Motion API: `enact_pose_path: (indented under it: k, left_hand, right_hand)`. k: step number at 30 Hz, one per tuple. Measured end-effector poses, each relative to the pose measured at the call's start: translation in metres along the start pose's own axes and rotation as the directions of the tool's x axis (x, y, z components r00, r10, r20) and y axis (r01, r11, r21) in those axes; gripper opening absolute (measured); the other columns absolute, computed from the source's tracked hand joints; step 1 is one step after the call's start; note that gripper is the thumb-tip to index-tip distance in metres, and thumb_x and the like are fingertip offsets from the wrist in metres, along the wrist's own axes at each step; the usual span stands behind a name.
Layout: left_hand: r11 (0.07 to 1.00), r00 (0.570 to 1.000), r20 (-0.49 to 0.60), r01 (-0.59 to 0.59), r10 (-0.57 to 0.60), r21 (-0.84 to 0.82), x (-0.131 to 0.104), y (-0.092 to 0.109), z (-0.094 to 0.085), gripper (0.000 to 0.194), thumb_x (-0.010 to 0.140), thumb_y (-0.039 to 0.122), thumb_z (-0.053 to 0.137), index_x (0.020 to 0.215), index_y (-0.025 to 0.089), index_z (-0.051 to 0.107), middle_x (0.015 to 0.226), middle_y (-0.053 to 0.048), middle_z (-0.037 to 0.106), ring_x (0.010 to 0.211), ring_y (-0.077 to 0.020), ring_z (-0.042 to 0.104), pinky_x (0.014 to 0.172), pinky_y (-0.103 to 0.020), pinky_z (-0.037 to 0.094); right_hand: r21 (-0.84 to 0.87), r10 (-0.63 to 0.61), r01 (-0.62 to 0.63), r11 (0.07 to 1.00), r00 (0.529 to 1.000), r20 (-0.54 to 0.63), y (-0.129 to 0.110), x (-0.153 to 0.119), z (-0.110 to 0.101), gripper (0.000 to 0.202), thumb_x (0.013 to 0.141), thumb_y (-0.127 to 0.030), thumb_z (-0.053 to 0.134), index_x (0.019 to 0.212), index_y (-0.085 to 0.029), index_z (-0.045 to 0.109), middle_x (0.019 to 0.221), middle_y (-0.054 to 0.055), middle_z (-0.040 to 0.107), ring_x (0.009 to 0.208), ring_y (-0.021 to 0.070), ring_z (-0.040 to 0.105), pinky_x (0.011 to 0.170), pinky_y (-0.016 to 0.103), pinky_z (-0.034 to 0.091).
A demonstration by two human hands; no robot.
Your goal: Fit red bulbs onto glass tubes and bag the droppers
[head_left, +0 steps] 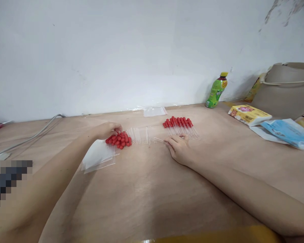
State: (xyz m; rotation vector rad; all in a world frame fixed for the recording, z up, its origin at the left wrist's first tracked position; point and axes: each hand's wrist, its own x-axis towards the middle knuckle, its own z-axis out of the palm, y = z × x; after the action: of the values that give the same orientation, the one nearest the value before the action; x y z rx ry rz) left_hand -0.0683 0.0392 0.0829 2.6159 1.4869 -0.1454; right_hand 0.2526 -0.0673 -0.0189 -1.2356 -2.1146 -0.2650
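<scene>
My left hand rests at a pile of red rubber bulbs, its fingertips bent down at the pile's upper edge; whether they grip a bulb is hard to make out. Beside the pile lies a row of thin clear tubes. Closed around the end of one thin clear tube is my right hand, low over the table. Just beyond it lie several tubes with red bulbs on their ends, side by side, bulbs toward the wall.
Clear plastic bags lie by my left forearm, another bag by the wall. A green bottle, yellow tissue pack, blue packet and grey bin stand or lie at right. A cable crosses the left.
</scene>
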Motion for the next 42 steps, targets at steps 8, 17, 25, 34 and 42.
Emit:
enact_pose_path:
  k: [8, 17, 25, 34, 42]
  left_hand:
    - [0.927, 0.836, -0.537, -0.284, 0.114, -0.245, -0.021, 0.047, 0.013, 0.027, 0.085, 0.027, 0.039, 0.097, 0.019, 0.062, 0.092, -0.005, 0.056, 0.084, -0.0154, 0.056, 0.076, -0.028, 0.044]
    - [0.552, 0.869, -0.495, -0.404, -0.018, -0.729, -0.026, 0.125, 0.092, 0.016, 0.077, 0.028, 0.058, 0.084, 0.014, 0.056, 0.084, -0.006, 0.057, 0.078, -0.0152, 0.058, 0.072, -0.029, 0.047]
    - [0.709, 0.849, -0.507, -0.265, -0.151, -0.654, -0.025, 0.124, 0.106, 0.023, 0.076, 0.033, 0.060, 0.092, 0.017, 0.055, 0.077, -0.001, 0.055, 0.065, -0.0110, 0.055, 0.059, -0.023, 0.046]
    - [0.830, 0.808, -0.589, -0.305, -0.034, -0.467, -0.024, 0.124, 0.103, 0.021, 0.083, 0.030, 0.051, 0.098, 0.024, 0.064, 0.093, -0.003, 0.057, 0.084, -0.0141, 0.056, 0.074, -0.027, 0.047]
    - [0.801, 0.799, -0.601, -0.345, -0.024, -0.490, -0.025, 0.126, 0.101, 0.020, 0.082, 0.030, 0.053, 0.096, 0.021, 0.064, 0.094, -0.004, 0.061, 0.083, -0.0141, 0.059, 0.071, -0.025, 0.050]
  right_hand:
    - [0.058, -0.004, 0.004, 0.998, 1.000, -0.005, 0.000, 0.000, 0.000, 0.018, 0.085, -0.019, 0.038, 0.085, -0.017, 0.056, 0.081, 0.004, 0.062, 0.075, 0.0142, 0.053, 0.086, 0.035, 0.019]
    - [0.068, -0.012, 0.012, 0.998, 1.000, -0.006, 0.000, 0.001, -0.002, 0.014, 0.084, -0.017, 0.039, 0.084, -0.018, 0.053, 0.080, 0.002, 0.062, 0.073, 0.0132, 0.053, 0.086, 0.035, 0.020]
    - [0.112, -0.112, 0.114, 0.987, 0.993, -0.023, 0.000, -0.003, -0.002, 0.014, 0.086, -0.021, 0.041, 0.084, -0.018, 0.054, 0.080, 0.001, 0.061, 0.075, 0.0124, 0.054, 0.086, 0.035, 0.022]
    - [0.138, -0.142, 0.150, 0.979, 0.988, -0.066, -0.007, 0.000, -0.004, 0.014, 0.086, -0.022, 0.042, 0.083, -0.017, 0.055, 0.076, 0.001, 0.061, 0.068, 0.0110, 0.053, 0.084, 0.034, 0.024]
    - [0.171, -0.159, 0.168, 0.971, 0.985, -0.068, -0.007, 0.000, -0.002, 0.014, 0.086, -0.023, 0.043, 0.082, -0.018, 0.056, 0.073, 0.000, 0.061, 0.061, 0.0098, 0.050, 0.083, 0.034, 0.025]
